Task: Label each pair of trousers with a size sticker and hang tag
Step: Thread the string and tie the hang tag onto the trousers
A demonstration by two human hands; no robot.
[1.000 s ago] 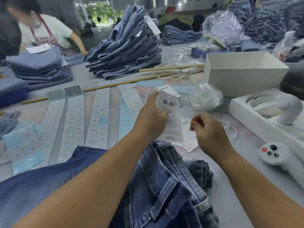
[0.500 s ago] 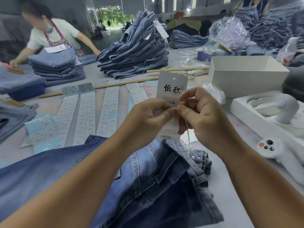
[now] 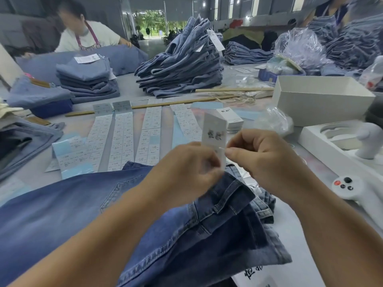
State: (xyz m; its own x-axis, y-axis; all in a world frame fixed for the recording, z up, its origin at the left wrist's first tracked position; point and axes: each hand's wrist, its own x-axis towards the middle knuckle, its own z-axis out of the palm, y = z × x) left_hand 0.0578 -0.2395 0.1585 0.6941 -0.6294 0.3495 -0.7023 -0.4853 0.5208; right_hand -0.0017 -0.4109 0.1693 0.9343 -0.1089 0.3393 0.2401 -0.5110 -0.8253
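Both hands are raised over the trousers [image 3: 157, 220] at the table's near edge. The left hand [image 3: 186, 172] curls its fingers round the lower part of the upright white hang tag [image 3: 213, 135]; the right hand [image 3: 267, 160] pinches at the tag's right edge. Sticker strips [image 3: 122, 139] lie just behind; a white box [image 3: 319, 100] stands toward the far right.

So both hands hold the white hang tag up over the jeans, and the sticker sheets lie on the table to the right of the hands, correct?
Not quite. In the head view both hands, left hand and right hand, do hold the hang tag over the jeans, but the sticker sheets lie to the left of the hands.
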